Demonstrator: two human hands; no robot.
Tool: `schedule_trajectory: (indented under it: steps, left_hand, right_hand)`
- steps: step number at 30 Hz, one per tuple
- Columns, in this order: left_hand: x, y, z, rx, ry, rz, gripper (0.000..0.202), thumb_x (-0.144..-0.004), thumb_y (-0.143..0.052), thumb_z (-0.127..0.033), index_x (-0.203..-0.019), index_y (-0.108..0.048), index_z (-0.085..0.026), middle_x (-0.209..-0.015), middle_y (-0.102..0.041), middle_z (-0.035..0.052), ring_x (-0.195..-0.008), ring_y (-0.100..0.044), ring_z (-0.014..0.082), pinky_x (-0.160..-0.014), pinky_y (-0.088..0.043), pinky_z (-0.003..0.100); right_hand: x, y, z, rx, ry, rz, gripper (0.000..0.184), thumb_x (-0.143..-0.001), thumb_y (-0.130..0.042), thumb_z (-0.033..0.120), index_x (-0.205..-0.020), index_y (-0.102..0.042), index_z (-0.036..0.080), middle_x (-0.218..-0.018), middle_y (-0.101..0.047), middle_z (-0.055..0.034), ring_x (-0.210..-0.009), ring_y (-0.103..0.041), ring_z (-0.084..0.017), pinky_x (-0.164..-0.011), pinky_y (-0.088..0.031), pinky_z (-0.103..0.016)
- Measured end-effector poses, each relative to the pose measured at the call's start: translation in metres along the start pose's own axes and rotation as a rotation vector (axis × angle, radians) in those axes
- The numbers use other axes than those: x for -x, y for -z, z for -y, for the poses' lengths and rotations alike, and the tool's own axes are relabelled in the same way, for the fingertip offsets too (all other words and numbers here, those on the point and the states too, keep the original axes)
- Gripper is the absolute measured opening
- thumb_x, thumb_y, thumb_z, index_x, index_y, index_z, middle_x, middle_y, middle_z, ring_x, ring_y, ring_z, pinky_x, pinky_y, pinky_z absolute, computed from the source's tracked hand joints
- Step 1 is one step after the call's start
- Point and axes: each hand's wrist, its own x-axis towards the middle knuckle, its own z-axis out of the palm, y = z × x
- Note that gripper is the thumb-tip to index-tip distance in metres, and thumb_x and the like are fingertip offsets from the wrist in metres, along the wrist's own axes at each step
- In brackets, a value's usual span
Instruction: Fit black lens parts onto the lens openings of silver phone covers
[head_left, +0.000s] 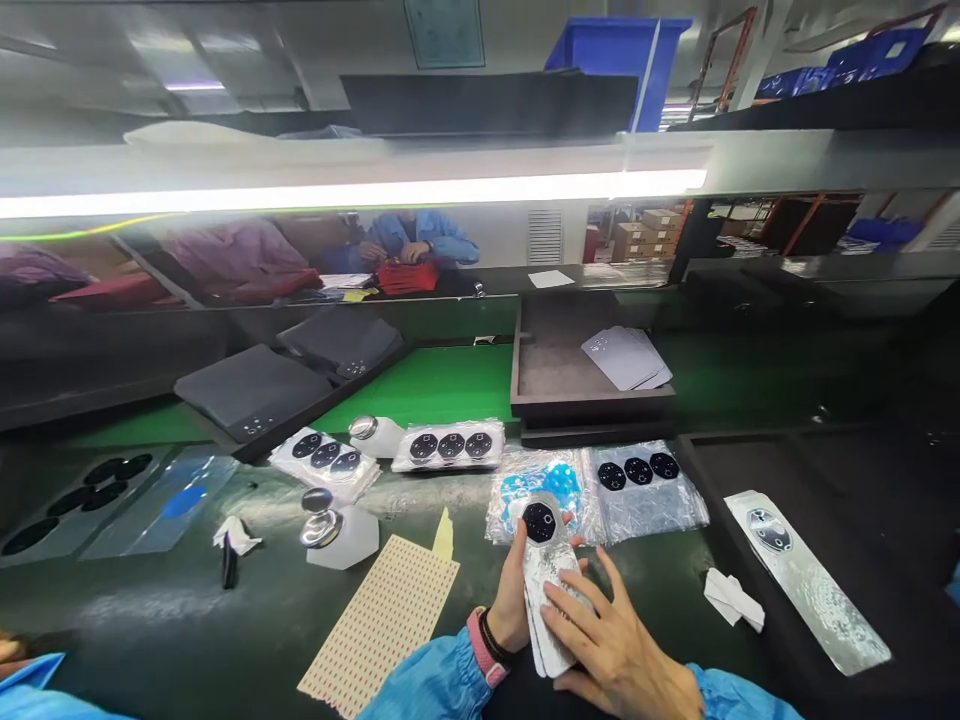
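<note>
My left hand [517, 600] grips a small stack of silvery phone back covers [546, 580] from the left side; the top cover has a round black camera ring at its far end. My right hand [611, 645] lies over the near end of the stack, fingers stretched flat on the top cover. Both sleeves are light blue, and a pink band and dark bracelet sit on my left wrist. Just beyond the stack lie clear bags with blue film [536, 485] and black rings [637, 470].
A sheet of small stickers [382, 625] lies to the left, beside two liquid dispenser bottles [337, 530]. Bags of black rings [450, 445] sit further back. A dark tray [562, 395] holds covers; another cover [806, 580] rests at right. A folded white wipe [731, 598] lies nearby. Other workers sit across the green belt.
</note>
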Motion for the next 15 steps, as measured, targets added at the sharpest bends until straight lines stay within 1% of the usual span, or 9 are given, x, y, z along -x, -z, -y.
schedule_trajectory:
  steps: [2, 4, 6, 8, 9, 11, 13, 15]
  left_hand:
    - [0.0, 0.004, 0.003, -0.005, -0.027, -0.032, 0.057, -0.043, -0.089, -0.052, -0.087, -0.077, -0.017, -0.08, -0.072, 0.009, -0.071, -0.068, 0.0242, -0.076, -0.051, 0.035]
    - [0.0, 0.008, 0.006, -0.016, -0.067, -0.052, 0.051, -0.043, -0.09, -0.048, -0.084, -0.078, -0.019, -0.078, -0.072, 0.0077, -0.075, -0.069, 0.0264, -0.082, -0.051, 0.038]
    - [-0.001, 0.014, 0.006, -0.033, -0.093, -0.061, 0.048, -0.044, -0.089, -0.048, -0.083, -0.078, -0.022, -0.079, -0.073, 0.0071, -0.08, -0.069, 0.0285, -0.085, -0.051, 0.04]
    - [-0.001, 0.02, 0.006, -0.049, -0.107, -0.049, 0.045, -0.046, -0.088, -0.048, -0.082, -0.078, -0.023, -0.083, -0.073, 0.0063, -0.086, -0.069, 0.0296, -0.087, -0.051, 0.04]
    - [0.0, 0.022, 0.006, -0.054, -0.112, -0.041, 0.041, -0.047, -0.088, -0.047, -0.08, -0.078, -0.025, -0.085, -0.074, 0.0052, -0.089, -0.069, 0.029, -0.088, -0.051, 0.039]
    - [0.0, 0.026, 0.006, -0.044, -0.146, -0.032, 0.032, -0.052, -0.086, -0.046, -0.078, -0.078, -0.029, -0.093, -0.074, 0.0011, -0.095, -0.068, 0.0255, -0.09, -0.051, 0.034]
    - [0.002, 0.028, 0.009, -0.014, -0.216, -0.034, 0.028, -0.057, -0.084, -0.046, -0.082, -0.077, -0.035, -0.103, -0.072, -0.0035, -0.1, -0.066, 0.0228, -0.091, -0.051, 0.031]
    - [0.002, 0.029, 0.012, -0.007, -0.294, -0.049, 0.031, -0.059, -0.082, -0.044, -0.089, -0.076, -0.041, -0.111, -0.07, -0.006, -0.104, -0.065, 0.0243, -0.092, -0.051, 0.035]
  right_hand:
    - [0.001, -0.006, 0.003, -0.055, -0.071, -0.11, 0.029, -0.096, -0.033, 0.021, -0.102, -0.06, 0.011, -0.093, -0.07, -0.0066, -0.083, -0.065, -0.021, -0.083, -0.054, -0.046]
    - [0.003, -0.011, 0.004, -0.092, -0.122, -0.157, 0.027, -0.091, -0.034, 0.013, -0.101, -0.059, 0.011, -0.083, -0.069, -0.0061, -0.072, -0.064, -0.017, -0.069, -0.056, -0.035]
    - [0.007, -0.015, 0.003, -0.092, -0.163, -0.177, 0.027, -0.088, -0.035, 0.013, -0.099, -0.059, 0.013, -0.075, -0.067, -0.0048, -0.061, -0.062, -0.015, -0.053, -0.053, -0.027]
    - [0.011, -0.019, 0.002, -0.061, -0.202, -0.233, 0.026, -0.089, -0.035, 0.019, -0.094, -0.061, 0.016, -0.065, -0.064, -0.0031, -0.049, -0.057, -0.015, -0.041, -0.047, -0.026]
    - [0.014, -0.021, 0.001, -0.045, -0.22, -0.262, 0.026, -0.089, -0.036, 0.022, -0.091, -0.061, 0.018, -0.061, -0.062, -0.0024, -0.045, -0.055, -0.015, -0.037, -0.045, -0.027]
    - [0.018, -0.023, 0.0, -0.017, -0.258, -0.282, 0.022, -0.086, -0.041, 0.023, -0.087, -0.063, 0.02, -0.057, -0.06, -0.0013, -0.042, -0.053, -0.015, -0.035, -0.045, -0.026]
    - [0.021, -0.023, -0.001, 0.009, -0.29, -0.237, 0.016, -0.081, -0.049, 0.02, -0.085, -0.064, 0.021, -0.059, -0.061, -0.0001, -0.044, -0.056, -0.014, -0.038, -0.049, -0.024]
    - [0.022, -0.021, -0.002, 0.04, -0.29, -0.19, 0.014, -0.076, -0.055, 0.017, -0.083, -0.065, 0.022, -0.059, -0.061, 0.0015, -0.044, -0.057, -0.013, -0.04, -0.051, -0.021]
